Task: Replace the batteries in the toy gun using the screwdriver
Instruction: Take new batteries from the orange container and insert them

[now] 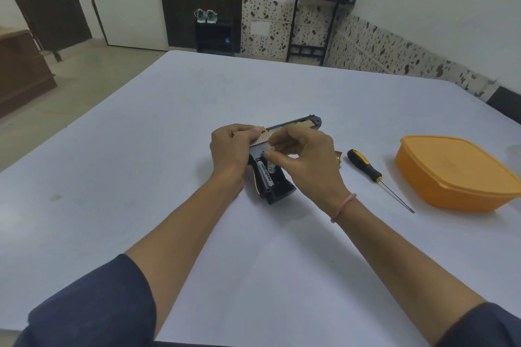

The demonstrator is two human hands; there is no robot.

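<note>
— How's your light?
— Soft, even, indoors; you get only faint shadows on the white table.
— Focus?
— Your screwdriver reads sharp, the orange container at right smears, and the far wall bows.

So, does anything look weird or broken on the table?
Nothing looks broken. The toy gun has its handle open, so a battery shows inside, and a gold piece, perhaps its cover, lies loose between the gun and the screwdriver. That fits a battery change.
</note>
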